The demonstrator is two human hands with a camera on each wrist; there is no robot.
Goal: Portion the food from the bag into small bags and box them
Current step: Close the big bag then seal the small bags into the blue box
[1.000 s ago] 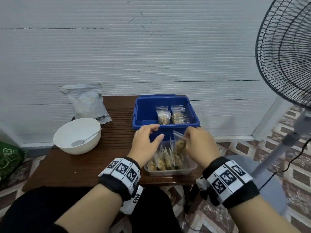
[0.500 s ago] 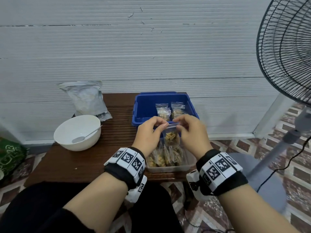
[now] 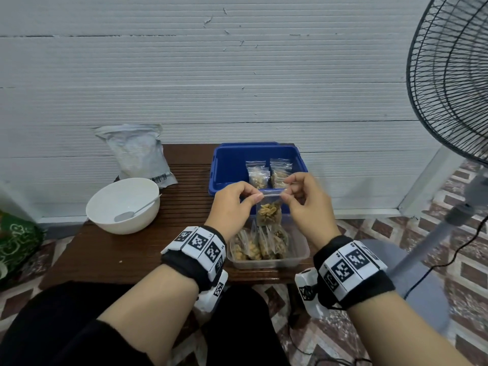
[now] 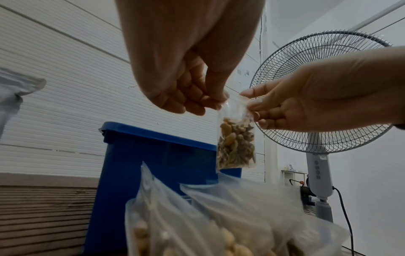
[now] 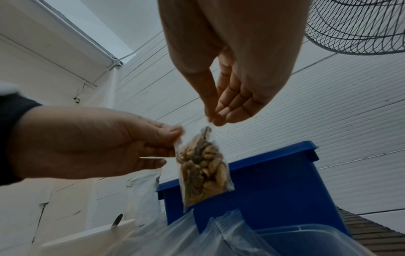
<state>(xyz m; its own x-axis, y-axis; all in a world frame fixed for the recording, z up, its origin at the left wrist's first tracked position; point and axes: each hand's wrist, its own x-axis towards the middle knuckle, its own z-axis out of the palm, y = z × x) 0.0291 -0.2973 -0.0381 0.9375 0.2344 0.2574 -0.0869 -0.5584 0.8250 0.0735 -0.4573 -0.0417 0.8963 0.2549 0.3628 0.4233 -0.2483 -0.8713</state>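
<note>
On the counter point(image 3: 137, 254), from the left: a large grey bag point(image 3: 137, 151) against the wall, then a white bowl point(image 3: 122, 204) with a spoon point(image 3: 137, 210). The left hand point(image 3: 232, 204) pinches the top left corner of a small bag point(image 3: 269, 212) of nuts; the right hand point(image 3: 303, 204) pinches the top right corner, apparently along the seal. It hangs between their fingers point(image 4: 210, 100) above the clear tray point(image 3: 301, 256) of filled bags, in front of the blue box point(image 3: 229, 165).

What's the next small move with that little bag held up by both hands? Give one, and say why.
Probably run the fingers along the top strip to press it shut. The left hand and right hand each pinch a top corner of the small filled bag, which hangs over the clear tub. Two bags already lie in the blue box.
</note>
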